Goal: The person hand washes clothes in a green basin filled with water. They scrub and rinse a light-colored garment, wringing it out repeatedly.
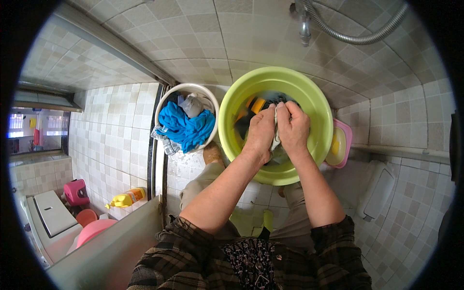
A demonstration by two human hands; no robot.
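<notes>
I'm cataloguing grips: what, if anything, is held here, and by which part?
A pale cloth, bunched between the left hand and right hand over the green basin; whether they grip its edge or middle cannot be told.

Pale tiled floor [177, 170] carrying green tub [232, 99], white basket [205, 90] just left, pink basin [347, 141] (partly hiding behind tub) at right; foot [211, 153] resting between; farther left, yellow bottle [127, 197] resting.

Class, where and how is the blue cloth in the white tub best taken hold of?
Probably by the bunched folds near the middle of the blue cloth, gathered from above with the left hand, the nearer one, once it lets go of the pale cloth. The blue heap lies loose and open upward, while the white tub walls its sides.
</notes>
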